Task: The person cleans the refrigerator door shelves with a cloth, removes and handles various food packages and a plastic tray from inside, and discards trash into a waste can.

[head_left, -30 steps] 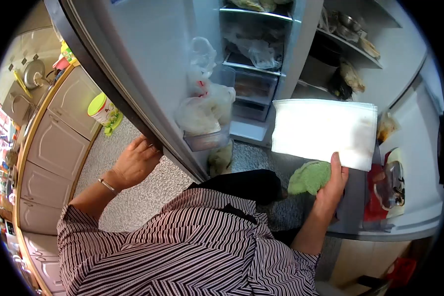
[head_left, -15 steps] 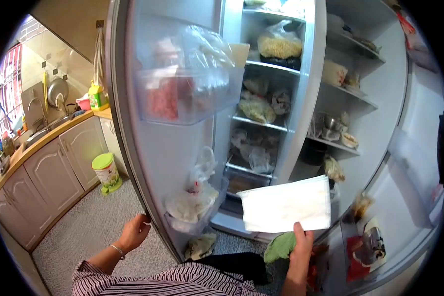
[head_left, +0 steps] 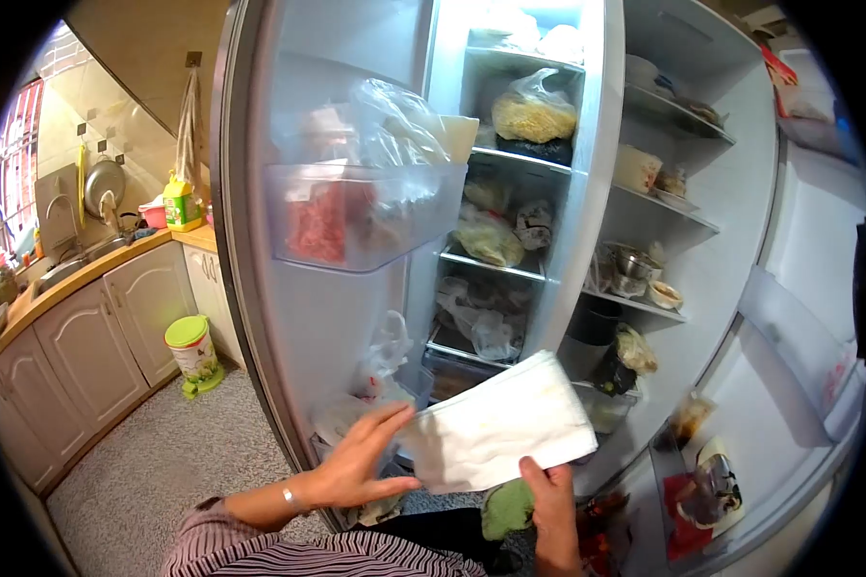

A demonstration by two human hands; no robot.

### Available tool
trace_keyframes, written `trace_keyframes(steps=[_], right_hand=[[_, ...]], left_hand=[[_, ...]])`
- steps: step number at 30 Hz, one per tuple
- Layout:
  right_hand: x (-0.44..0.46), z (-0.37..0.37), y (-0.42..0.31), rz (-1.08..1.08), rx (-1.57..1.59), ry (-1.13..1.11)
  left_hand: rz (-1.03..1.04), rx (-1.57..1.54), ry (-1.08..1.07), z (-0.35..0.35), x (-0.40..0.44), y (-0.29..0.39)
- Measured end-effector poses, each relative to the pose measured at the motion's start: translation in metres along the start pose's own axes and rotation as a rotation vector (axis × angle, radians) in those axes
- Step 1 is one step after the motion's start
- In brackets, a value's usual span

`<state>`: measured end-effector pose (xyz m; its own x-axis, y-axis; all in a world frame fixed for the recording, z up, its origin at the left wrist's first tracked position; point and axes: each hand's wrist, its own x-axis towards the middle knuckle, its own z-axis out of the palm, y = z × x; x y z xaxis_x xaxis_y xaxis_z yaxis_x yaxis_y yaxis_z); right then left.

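My right hand (head_left: pixel 551 505) grips a folded white cloth (head_left: pixel 500 423) by its lower right edge, thumb on top. The cloth is held nearly flat in front of the open fridge. Below it a green cloth (head_left: pixel 507 510) shows beside my right fingers; whether the hand also holds it, I cannot tell. My left hand (head_left: pixel 361 462) is open at the left edge of the white cloth, its fingers and thumb spread apart. Whether it touches the cloth is unclear.
Both fridge doors stand open. The left door bin (head_left: pixel 366 216) holds bagged food, and bags and bowls fill the shelves (head_left: pixel 649 300). More items sit in the right door's lower bin (head_left: pixel 707 500). A lidded bin (head_left: pixel 192 348) stands on the floor by the cabinets (head_left: pixel 96 332).
My left hand has come from beside the left door's edge to the white cloth and opened. My right hand has shifted slightly left and down, and the cloth has tilted.
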<state>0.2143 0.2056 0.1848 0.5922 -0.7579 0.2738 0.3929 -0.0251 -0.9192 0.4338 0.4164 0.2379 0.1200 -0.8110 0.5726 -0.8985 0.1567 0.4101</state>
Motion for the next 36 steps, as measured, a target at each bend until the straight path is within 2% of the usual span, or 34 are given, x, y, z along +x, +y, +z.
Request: trace_keyframes(steps=[3, 5, 6, 8, 9, 11, 12, 13, 15, 19, 21, 22, 24, 25, 32, 34, 36], right_hand=[[-0.011, 0.012, -0.015, -0.031, -0.038, -0.101], [-0.017, 0.015, -0.029, -0.073, -0.054, -0.198], [-0.015, 0.01, -0.029, -0.072, -0.051, -0.185], [-0.014, -0.003, -0.027, -0.033, -0.126, -0.257], [-0.011, -0.003, -0.03, 0.174, -0.219, -0.098], [0.005, -0.012, 0.0, -0.03, -0.11, 0.013], [0.01, -0.016, 0.006, -0.007, -0.186, 0.018], [0.01, 0.0, -0.006, 0.027, -0.005, 0.018], [0.017, 0.003, 0.001, 0.013, 0.017, 0.019], [0.01, 0.021, -0.013, 0.014, -0.188, 0.095], [0.01, 0.023, -0.007, -0.128, -0.119, -0.147], [0.01, 0.019, -0.002, -0.115, -0.122, -0.144], [0.012, 0.012, 0.004, -0.06, -0.496, -0.201], [0.01, 0.013, 0.004, 0.014, -0.494, -0.169], [-0.001, 0.019, -0.007, 0.081, -0.756, -0.296], [-0.005, 0.019, -0.008, -0.195, -0.915, -0.282], [-0.006, 0.013, -0.009, -0.205, -0.886, -0.316]], left_hand=[[0.019, -0.014, -0.113, 0.025, 0.035, -0.009], [-0.229, -0.671, -0.246, 0.032, 0.048, -0.014], [-0.228, -0.673, -0.259, 0.033, 0.053, -0.018], [-0.449, -0.903, -0.561, 0.034, 0.055, -0.027], [-0.454, -0.947, -0.5, 0.037, 0.053, -0.028], [-0.603, -0.988, -0.473, 0.03, 0.06, -0.017], [-0.646, -1.0, -0.462, 0.035, 0.061, -0.019], [-0.657, -1.076, -0.404, 0.039, 0.06, -0.021], [-0.678, -1.149, -0.302, 0.049, 0.057, -0.028], [-0.692, -1.071, -0.198, 0.05, 0.064, -0.03], [-0.686, -1.055, -0.179, 0.054, 0.062, -0.034], [-0.697, -1.063, -0.184, 0.055, 0.061, -0.035], [-0.635, -1.122, -0.201, 0.056, 0.061, -0.033], [-0.639, -1.127, -0.198, 0.055, 0.061, -0.032], [-0.59, -1.127, -0.324, 0.046, 0.052, -0.031], [-0.604, -1.106, -0.353, 0.046, 0.045, -0.035], [-0.178, -0.688, -0.382, 0.046, 0.039, -0.041]])
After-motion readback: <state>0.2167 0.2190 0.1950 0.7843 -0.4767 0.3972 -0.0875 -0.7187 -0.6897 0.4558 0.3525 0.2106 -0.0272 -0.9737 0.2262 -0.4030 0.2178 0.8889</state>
